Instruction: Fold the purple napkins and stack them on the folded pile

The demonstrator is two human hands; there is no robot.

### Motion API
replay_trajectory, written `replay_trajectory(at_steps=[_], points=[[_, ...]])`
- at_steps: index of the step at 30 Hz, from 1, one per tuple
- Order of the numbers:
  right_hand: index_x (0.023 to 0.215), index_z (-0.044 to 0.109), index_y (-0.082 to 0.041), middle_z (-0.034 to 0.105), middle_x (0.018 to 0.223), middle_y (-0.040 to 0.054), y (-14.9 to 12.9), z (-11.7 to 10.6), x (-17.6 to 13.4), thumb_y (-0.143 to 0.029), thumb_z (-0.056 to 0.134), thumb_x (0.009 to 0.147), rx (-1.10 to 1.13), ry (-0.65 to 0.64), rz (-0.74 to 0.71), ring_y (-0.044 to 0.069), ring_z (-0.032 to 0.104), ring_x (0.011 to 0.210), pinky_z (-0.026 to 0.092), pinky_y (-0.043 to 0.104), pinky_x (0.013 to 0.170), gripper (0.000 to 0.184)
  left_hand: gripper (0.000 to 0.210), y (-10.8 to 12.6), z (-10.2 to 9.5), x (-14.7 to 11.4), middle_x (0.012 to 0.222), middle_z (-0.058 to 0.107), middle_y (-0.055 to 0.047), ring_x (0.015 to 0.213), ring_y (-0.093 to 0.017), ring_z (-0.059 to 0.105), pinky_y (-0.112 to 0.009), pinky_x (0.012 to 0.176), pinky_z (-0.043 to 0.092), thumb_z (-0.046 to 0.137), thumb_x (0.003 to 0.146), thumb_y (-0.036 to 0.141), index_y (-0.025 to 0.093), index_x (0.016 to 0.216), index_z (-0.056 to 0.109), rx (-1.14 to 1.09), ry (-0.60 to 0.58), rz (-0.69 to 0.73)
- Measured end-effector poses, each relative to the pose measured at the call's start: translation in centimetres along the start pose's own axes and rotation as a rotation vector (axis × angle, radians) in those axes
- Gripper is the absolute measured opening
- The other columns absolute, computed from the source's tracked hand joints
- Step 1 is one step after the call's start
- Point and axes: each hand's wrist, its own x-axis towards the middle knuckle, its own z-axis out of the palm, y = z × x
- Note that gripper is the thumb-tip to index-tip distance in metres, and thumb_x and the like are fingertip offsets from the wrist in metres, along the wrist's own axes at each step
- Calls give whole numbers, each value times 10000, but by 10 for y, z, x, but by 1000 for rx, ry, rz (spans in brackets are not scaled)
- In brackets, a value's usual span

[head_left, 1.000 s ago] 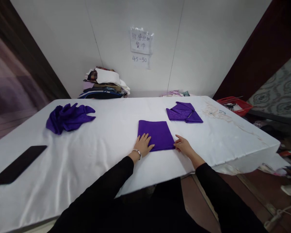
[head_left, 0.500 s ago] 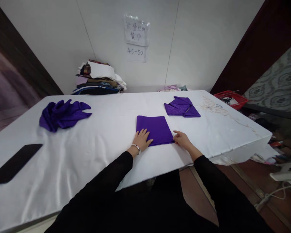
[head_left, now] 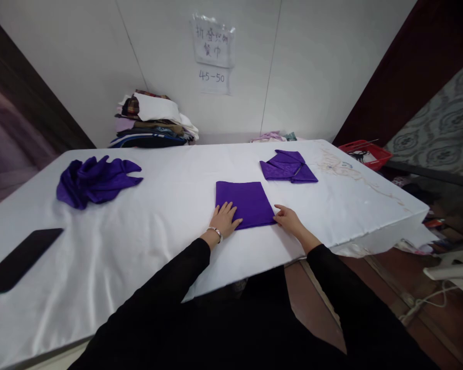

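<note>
A purple cloth napkin, folded into a neat square, lies flat on the white tablecloth in front of me. My left hand rests on its near left corner, fingers spread and palm down. At the near right corner, my right hand pinches the edge between thumb and fingers. Behind it to the right sits another purple napkin, folded into an angular shape. Over on the left, a crumpled heap of purple cloth lies apart from both hands.
The white-covered table stands against a wall bearing a handwritten sign. A dark flat slab lies at the left. Stacked clothes are behind the table, a red basket beyond its right end.
The camera view has shifted slightly, moving the scene a little up and left. Both hands stay in the same places on the square napkin, which looks unchanged.
</note>
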Motion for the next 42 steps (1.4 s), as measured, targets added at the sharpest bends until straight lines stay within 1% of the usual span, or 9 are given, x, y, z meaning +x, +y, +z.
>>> replay_trajectory(at_steps=[8,12,15,19,24,28,33,37,42], points=[[1278,526,-129,541,525,-73,-3,-2,-1,-123,584,693,-97,-46,-7,108,485,478,397,229,521,589,585,2,-2,-2,1492,324,-107,1395,-260,215,-459,1139,127,378,894,507,164,1365,424,25,-15,13],[1237,571,-184,617,666,-33,-6,-2,-6,-117,589,704,-281,7,-58,131,559,606,439,242,620,537,602,2,-4,-3,1503,300,-107,1400,-265,198,-463,1138,129,359,898,514,162,1384,398,24,-41,1],[1242,567,-212,666,876,31,-15,2,-12,-138,577,737,-529,55,-181,189,609,816,469,296,760,510,611,4,-6,-5,1514,275,-98,1405,-256,183,-463,1136,131,329,905,523,166,1401,368,44,-66,3],[1307,502,-185,553,1280,113,-37,33,-19,-235,506,837,-603,21,-488,249,479,1208,382,396,1012,473,620,5,-5,-7,1520,260,-97,1407,-250,174,-463,1136,134,302,912,524,159,1411,346,93,-72,2],[1414,356,-165,344,1475,115,-79,96,-21,-455,437,895,-509,-326,-649,255,253,1381,210,471,1117,600,591,3,1,-9,1522,260,-98,1406,-275,161,-481,1134,116,383,899,401,165,1434,296,134,-73,46],[1445,286,-145,256,1512,123,-111,130,-8,-533,320,922,-549,-513,-648,235,162,1410,108,453,1139,652,599,6,3,-10,1492,329,-97,1399,-315,150,-512,1135,53,444,872,298,175,1438,294,102,-37,82],[1439,305,-132,250,1512,129,-127,153,23,-542,274,927,-723,-642,-580,238,148,1413,74,443,1136,657,491,9,0,-11,1410,457,-78,1374,-315,228,-527,1132,83,403,888,267,198,1374,414,43,-38,71],[1452,273,-150,167,1539,98,-127,165,48,-551,247,921,-829,-642,-567,235,106,1421,66,462,1130,667,491,7,-2,-12,1349,522,-107,1351,-317,286,-507,1133,114,387,900,390,161,1326,476,-16,9,61],[1475,191,-148,102,1553,77,-123,176,80,-598,216,899,-872,-573,-576,228,40,1427,36,458,1130,732,564,6,-4,-12,1406,448,-146,1343,-307,307,-494,1128,145,403,886,449,129,1348,441,-46,32,65]])
